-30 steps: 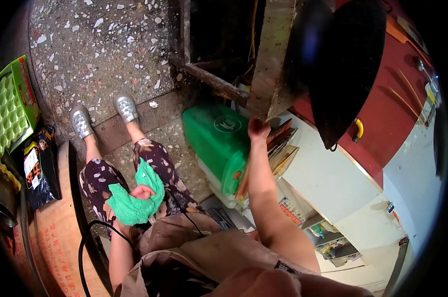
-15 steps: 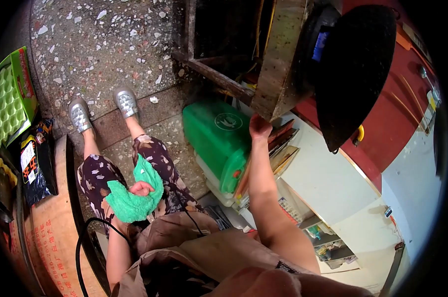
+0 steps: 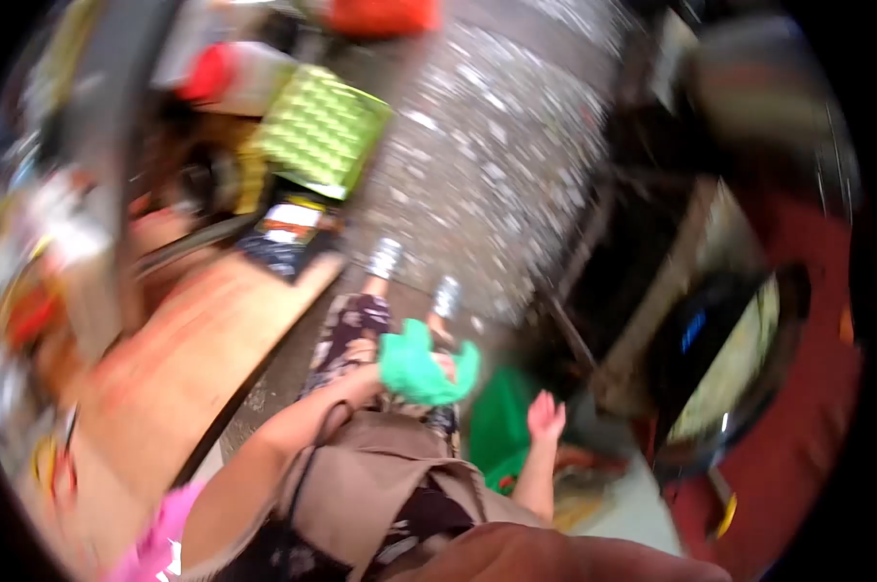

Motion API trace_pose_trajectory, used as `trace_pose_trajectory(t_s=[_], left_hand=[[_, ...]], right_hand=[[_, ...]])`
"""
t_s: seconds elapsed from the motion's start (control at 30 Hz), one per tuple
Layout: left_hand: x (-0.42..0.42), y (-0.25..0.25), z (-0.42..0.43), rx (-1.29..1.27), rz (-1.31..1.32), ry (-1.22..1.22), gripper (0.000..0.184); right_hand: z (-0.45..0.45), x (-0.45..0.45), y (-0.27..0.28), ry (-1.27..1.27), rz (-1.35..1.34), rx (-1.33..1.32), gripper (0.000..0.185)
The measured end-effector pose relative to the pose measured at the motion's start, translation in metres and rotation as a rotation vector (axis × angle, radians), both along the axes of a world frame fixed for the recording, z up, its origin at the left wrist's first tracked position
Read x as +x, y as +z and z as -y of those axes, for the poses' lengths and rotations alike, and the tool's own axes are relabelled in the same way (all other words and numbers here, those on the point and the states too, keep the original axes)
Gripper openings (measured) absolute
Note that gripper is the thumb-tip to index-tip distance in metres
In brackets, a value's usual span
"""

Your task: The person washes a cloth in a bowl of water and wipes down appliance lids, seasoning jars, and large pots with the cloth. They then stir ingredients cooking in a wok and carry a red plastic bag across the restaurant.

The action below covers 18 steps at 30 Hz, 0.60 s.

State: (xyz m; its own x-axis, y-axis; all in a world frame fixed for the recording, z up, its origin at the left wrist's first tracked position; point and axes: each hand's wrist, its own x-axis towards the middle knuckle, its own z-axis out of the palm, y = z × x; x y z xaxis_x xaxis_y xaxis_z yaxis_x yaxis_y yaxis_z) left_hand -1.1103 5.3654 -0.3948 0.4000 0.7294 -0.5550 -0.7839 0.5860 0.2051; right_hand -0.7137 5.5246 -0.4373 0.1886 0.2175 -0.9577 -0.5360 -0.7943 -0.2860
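Observation:
My left hand [image 3: 445, 366] is closed around a green cloth [image 3: 414, 367], held low in front of my lap. To its right my right hand [image 3: 546, 417] is raised over the green container [image 3: 496, 427], fingers stretched out and nothing seen in them, though blurred. A dark round pan [image 3: 797, 310] with something pale yellow-green inside stands on the right, beyond my right hand, beside a metal-edged stand [image 3: 642, 364].
A wooden board [image 3: 206, 359] lies at the left, with a black packet [image 3: 278, 252] and green egg tray [image 3: 322, 126] beyond it. The speckled floor [image 3: 487, 165] runs ahead past my shoes. A red surface [image 3: 797, 466] is at the right.
The view has swung left and blurred. My right hand has come away from the metal-edged stand. My left hand still holds the cloth. The pan's inside now shows.

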Motion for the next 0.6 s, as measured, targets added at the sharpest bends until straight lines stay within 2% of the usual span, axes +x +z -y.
trace_pose_trajectory(t_s=[0.07, 0.1, 0.13, 0.2, 0.23, 0.27, 0.3, 0.33, 0.37, 0.4, 0.43, 0.47, 0.5, 0.53, 0.6], left_hand=[[-0.014, 0.056, -0.018, 0.093, -0.043, 0.094, 0.016], [-0.023, 0.083, -0.021, 0.146, -0.069, 0.136, 0.016], [-0.030, 0.109, -0.023, 0.192, -0.094, 0.168, 0.017], [-0.043, 0.152, -0.021, 0.261, -0.150, 0.216, 0.018], [-0.048, 0.169, -0.023, 0.275, -0.184, 0.231, 0.018], [-0.061, 0.186, -0.017, 0.288, -0.201, 0.255, 0.018], [-0.079, 0.193, -0.022, 0.292, -0.178, 0.297, 0.018], [-0.090, 0.203, -0.020, 0.303, -0.185, 0.334, 0.017], [-0.103, 0.211, -0.016, 0.308, -0.189, 0.368, 0.016], [-0.117, 0.216, -0.008, 0.313, -0.197, 0.403, 0.016], [-0.130, 0.221, 0.001, 0.318, -0.201, 0.441, 0.015], [-0.141, 0.223, 0.012, 0.314, -0.202, 0.478, 0.015], [-0.154, 0.225, 0.023, 0.310, -0.208, 0.515, 0.014], [-0.166, 0.226, 0.035, 0.307, -0.220, 0.547, 0.014], [-0.183, 0.226, 0.056, 0.287, -0.228, 0.605, 0.013]], right_hand=[[-0.006, -0.037, 0.008, 0.168, 0.003, -0.162, 0.052], [-0.008, -0.056, 0.015, 0.354, -0.072, -0.182, 0.045], [-0.013, -0.092, 0.037, 0.576, -0.046, -0.162, 0.038], [-0.029, -0.158, 0.055, 0.785, -0.057, -0.090, 0.034], [-0.040, -0.189, 0.058, 0.864, -0.223, 0.024, 0.028], [-0.047, -0.236, 0.075, 0.902, -0.203, 0.187, 0.024], [-0.070, -0.297, 0.107, 1.134, -0.048, 0.294, 0.022], [-0.083, -0.340, 0.114, 1.385, 0.017, 0.471, 0.022], [-0.087, -0.380, 0.114, 1.295, -0.159, 0.657, 0.021], [-0.072, -0.440, 0.155, 1.229, -0.220, 0.716, 0.020], [-0.064, -0.488, 0.193, 1.538, -0.180, 0.922, 0.018], [-0.046, -0.537, 0.227, 1.669, -0.089, 1.065, 0.015], [-0.026, -0.582, 0.226, 1.664, -0.164, 1.252, 0.016], [0.009, -0.623, 0.265, 1.689, -0.160, 1.452, 0.017], [0.062, -0.700, 0.297, 1.966, -0.231, 1.602, 0.025]])
